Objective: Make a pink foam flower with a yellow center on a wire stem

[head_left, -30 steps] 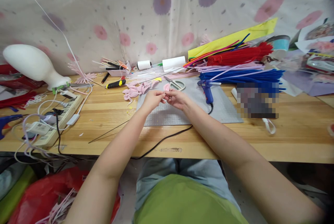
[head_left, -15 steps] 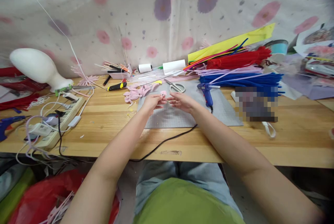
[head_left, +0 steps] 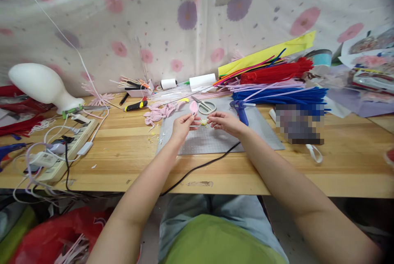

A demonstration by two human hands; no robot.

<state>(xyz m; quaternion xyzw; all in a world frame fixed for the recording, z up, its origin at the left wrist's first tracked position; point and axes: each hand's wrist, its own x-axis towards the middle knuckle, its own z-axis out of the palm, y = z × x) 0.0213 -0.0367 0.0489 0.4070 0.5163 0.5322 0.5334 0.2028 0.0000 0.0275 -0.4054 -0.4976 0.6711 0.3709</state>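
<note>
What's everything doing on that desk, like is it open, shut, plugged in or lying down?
Left hand: pinching a pink petal
Right hand: fingers loosely extended, grip unclear
Scissors: lying on the gray mat, blades seem shut
Blue glue gun: lying on the mat, on or off unclear
Power strip: plugs in it
Blue stems: bundled

Head-worn view, forward and down (fairly near) onto the table [head_left: 353, 167]
</note>
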